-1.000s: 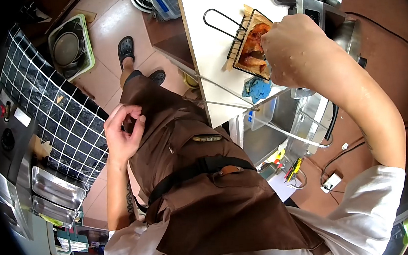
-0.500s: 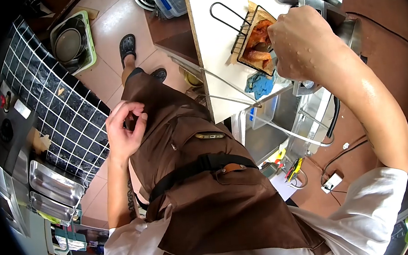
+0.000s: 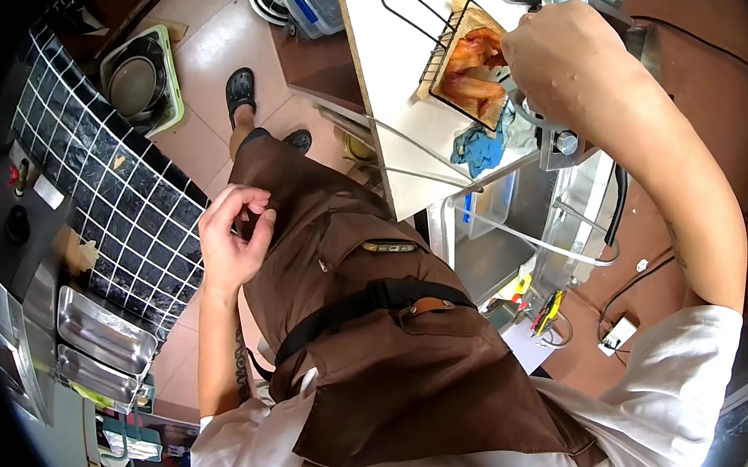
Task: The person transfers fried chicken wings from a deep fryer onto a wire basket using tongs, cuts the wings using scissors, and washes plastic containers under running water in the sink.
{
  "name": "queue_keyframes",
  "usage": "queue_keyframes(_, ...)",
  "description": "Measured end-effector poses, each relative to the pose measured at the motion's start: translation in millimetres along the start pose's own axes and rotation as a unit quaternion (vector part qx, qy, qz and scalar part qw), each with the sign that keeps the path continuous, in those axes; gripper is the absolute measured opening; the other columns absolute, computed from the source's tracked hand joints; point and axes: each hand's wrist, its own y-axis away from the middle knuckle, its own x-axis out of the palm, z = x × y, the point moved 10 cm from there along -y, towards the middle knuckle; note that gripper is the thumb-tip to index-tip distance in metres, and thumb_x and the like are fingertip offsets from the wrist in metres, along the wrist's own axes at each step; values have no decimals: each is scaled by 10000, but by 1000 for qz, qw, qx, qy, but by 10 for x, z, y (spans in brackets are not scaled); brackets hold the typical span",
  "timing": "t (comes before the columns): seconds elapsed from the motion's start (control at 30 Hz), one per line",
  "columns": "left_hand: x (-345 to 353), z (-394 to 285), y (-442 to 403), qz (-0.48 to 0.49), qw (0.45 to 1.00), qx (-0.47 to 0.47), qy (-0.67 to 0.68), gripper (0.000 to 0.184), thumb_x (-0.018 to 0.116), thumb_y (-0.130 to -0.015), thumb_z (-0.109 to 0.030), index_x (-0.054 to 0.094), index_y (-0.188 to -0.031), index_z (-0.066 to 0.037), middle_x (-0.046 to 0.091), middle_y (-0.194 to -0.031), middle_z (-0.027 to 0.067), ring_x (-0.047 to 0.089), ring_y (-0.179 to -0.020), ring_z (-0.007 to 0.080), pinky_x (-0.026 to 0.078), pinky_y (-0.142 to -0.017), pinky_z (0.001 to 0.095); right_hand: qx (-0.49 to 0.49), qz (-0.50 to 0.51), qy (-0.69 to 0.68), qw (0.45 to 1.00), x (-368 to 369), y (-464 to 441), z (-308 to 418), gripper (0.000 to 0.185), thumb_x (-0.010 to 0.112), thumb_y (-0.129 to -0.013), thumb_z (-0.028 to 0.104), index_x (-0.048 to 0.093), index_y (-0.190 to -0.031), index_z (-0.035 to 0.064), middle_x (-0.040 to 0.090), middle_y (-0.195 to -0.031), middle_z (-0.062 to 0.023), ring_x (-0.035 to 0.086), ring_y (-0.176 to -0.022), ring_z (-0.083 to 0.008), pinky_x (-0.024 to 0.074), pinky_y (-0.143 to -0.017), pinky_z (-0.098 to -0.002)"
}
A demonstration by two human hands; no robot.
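Note:
Fried chicken pieces (image 3: 474, 80) lie on brown paper in a black wire basket (image 3: 436, 73) with a looped handle, set on the white counter. Over the basket's right side, my right hand (image 3: 560, 58) is closed in a fist, knuckles up. Its fingertips are at the edge of the chicken, and what they grip is hidden beneath the hand. In front of the brown apron (image 3: 383, 323), my left hand (image 3: 234, 233) hangs with loosely curled fingers, thumb apart, holding nothing.
A blue cloth (image 3: 477, 149) lies by the basket at the counter's edge (image 3: 404, 172). Beside it is a metal sink (image 3: 526, 219). Steel trays (image 3: 106, 331) and a black sheet under a white grid (image 3: 115, 204) are at left. A green-rimmed tub (image 3: 169, 82) holds pans.
My right hand has shifted slightly up and to the right, showing more of the chicken and basket. My left hand stays nearly still. The whole view has moved a little.

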Motion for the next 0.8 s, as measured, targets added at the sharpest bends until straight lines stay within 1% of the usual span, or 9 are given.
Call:
queue_keyframes(0.1,41,-34,-2,5,1000,0,-5,187,669,-718,59,637,-893,1,609,-772,71,597,-680,175,455,-606,266,6,-11,-24,1000,1,70,-64,86,740,-696,110,709,-755,55,699,-756,-124,693,-737,-260,548,-688,-346)
queue_keyframes(0.2,81,-53,-9,11,1000,7,-8,181,672,-720,49,638,-891,1,612,-776,72,602,-685,173,457,-605,267,24,1,-30,999,37,184,-167,172,778,-680,163,710,-744,17,689,-735,-143,689,-732,-287,547,-689,-363)
queue_keyframes(0.3,122,-70,-1,18,1000,1,-7,173,674,-723,38,639,-889,2,617,-782,73,605,-688,171,458,-605,267,27,-12,-77,997,44,330,-266,257,795,-674,212,704,-738,-21,672,-705,-169,680,-719,-319,544,-681,-380)
queue_keyframes(0.33,131,-66,2,20,1000,-2,-7,172,673,-724,38,639,-889,2,617,-784,73,605,-689,171,458,-605,267,38,2,-84,996,62,361,-299,289,784,-684,234,689,-723,-37,657,-689,-191,671,-709,-339,541,-670,-385)
queue_keyframes(0.43,167,-42,10,28,1000,-4,-12,172,672,-727,36,639,-892,3,618,-787,73,606,-695,171,458,-608,268,49,-1,-117,992,157,407,-349,299,772,-693,246,679,-710,-37,651,-682,-200,666,-699,-350,540,-664,-387)
queue_keyframes(0.53,205,-57,-19,39,999,-5,-15,175,671,-727,36,639,-895,2,619,-789,73,605,-699,172,458,-611,267,64,-17,-132,989,281,395,-372,208,744,-716,212,710,-733,8,679,-731,-167,686,-740,-318,552,-693,-387)
queue_keyframes(0.63,213,-59,-25,44,999,-4,-18,177,670,-724,37,639,-896,2,618,-788,74,603,-697,175,456,-612,266,60,11,-151,987,426,379,-355,251,754,-738,257,710,-746,10,686,-753,-169,684,-751,-325,550,-707,-391)
queue_keyframes(0.73,208,-30,-25,44,999,-8,-16,178,670,-722,37,640,-893,3,616,-786,75,601,-695,178,456,-613,267,67,-42,-176,981,471,459,-389,304,764,-726,283,676,-733,-8,656,-692,-183,657,-728,-355,527,-722,-409)
queue_keyframes(0.8,205,-29,-25,44,999,-11,-16,176,670,-721,34,641,-892,3,615,-784,76,600,-694,180,456,-615,269,71,-26,-179,981,542,488,-365,312,770,-730,305,675,-732,8,656,-691,-177,659,-727,-352,526,-713,-408)
